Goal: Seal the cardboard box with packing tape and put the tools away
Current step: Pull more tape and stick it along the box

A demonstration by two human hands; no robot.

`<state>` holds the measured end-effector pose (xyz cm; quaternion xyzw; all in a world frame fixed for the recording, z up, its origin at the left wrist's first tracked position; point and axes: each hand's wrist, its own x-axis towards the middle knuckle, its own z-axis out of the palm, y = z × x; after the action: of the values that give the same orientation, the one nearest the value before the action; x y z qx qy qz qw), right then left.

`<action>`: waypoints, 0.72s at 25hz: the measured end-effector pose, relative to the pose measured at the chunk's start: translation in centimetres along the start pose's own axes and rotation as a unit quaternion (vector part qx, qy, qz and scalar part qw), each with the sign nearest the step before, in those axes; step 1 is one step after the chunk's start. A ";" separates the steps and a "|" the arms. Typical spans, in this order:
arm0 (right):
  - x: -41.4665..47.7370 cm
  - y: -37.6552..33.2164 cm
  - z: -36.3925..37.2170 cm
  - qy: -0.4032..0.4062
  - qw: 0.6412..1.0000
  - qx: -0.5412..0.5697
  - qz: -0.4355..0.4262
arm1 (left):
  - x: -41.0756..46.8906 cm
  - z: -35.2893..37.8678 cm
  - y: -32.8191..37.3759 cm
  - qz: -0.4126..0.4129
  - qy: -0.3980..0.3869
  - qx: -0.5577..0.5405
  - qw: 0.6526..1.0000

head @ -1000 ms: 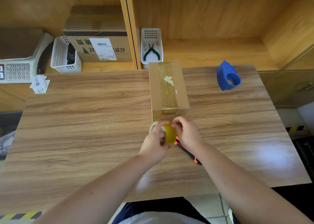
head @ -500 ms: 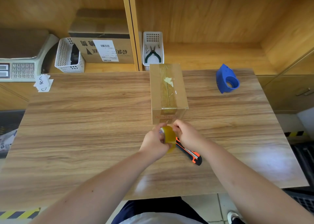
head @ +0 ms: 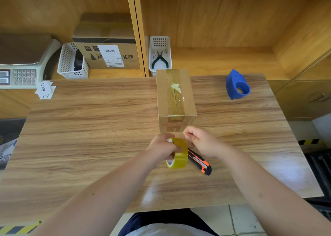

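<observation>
A tall cardboard box [head: 174, 96] stands in the middle of the wooden table [head: 89, 128], with clear tape running along its top seam and down its near face. Just in front of it my left hand [head: 161, 150] grips a yellow roll of packing tape [head: 179, 155]. My right hand [head: 204, 142] is beside the roll, close to the box's near face, with fingers pinched as if on the tape's free end; the strip itself is hard to see. An orange and black utility knife [head: 202, 164] lies on the table under my right wrist.
A blue tape dispenser [head: 237, 85] sits at the table's back right. On the shelf behind are a white basket [head: 160, 42] holding green pliers [head: 160, 59], another white basket [head: 67, 62], a labelled carton [head: 111, 55] and a scale [head: 23, 74]. Paper slips [head: 45, 91] lie at the back left.
My right hand has come off the roll and moved up and to the right, toward the box. The roll in my left hand has dropped slightly toward me.
</observation>
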<state>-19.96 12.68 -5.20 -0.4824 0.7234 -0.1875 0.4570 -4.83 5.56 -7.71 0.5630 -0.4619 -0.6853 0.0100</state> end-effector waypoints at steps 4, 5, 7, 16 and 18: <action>0.2 -0.3 -0.3 0.063 0.997 0.048 0.024 | -0.3 -0.1 0.4 -0.010 -0.056 -0.044 0.997; 0.2 -0.6 0.0 0.079 0.995 0.062 0.022 | -0.5 -0.1 0.5 -0.004 -0.075 -0.064 0.995; 0.2 -1.1 0.3 0.116 0.990 0.076 0.014 | -0.9 -0.2 0.5 0.003 -0.098 -0.092 0.991; -0.4 -1.4 -0.4 0.100 0.981 0.162 0.028 | -1.4 -0.8 0.3 0.018 -0.087 -0.112 0.990; -0.5 -1.6 0.0 0.121 0.978 0.168 0.036 | -1.5 -0.8 0.1 0.010 -0.086 -0.108 0.990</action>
<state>-19.06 12.34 -3.83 -0.3465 0.7484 -0.3468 0.4467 -3.73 5.82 -6.52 0.4931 -0.3903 -0.7766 0.0377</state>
